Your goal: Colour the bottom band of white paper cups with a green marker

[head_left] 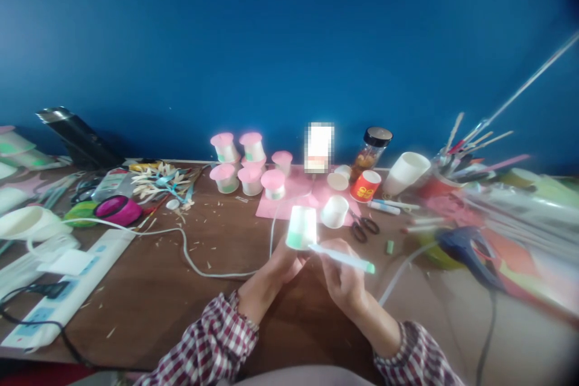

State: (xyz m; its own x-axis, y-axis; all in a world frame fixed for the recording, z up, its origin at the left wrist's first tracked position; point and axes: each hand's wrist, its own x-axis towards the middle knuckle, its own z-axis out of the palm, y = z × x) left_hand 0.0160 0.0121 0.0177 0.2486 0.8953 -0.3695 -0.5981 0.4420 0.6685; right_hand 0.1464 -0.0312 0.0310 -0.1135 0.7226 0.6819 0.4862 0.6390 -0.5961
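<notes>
My left hand point(287, 260) grips a white paper cup point(304, 220) from below, and a green band colours the cup's lower part. In my right hand point(344, 274) is a marker point(346, 258) with a green end, its tip against the cup's side near the bottom. A small green marker cap point(389, 247) lies on the table to the right. Just behind the held cup, another white paper cup point(335, 212) stands on pink paper point(271, 208). Black-handled scissors point(364, 227) lie beside it.
Several cups with pink discs on top point(225, 178) stand at the back. A red cup point(365, 186), a lidded glass jar point(371, 148) and a tall white cup point(407, 172) are behind the scissors. A power strip point(97, 274) with a white cable point(185, 253) lies left; a glue gun point(470, 253) sits right.
</notes>
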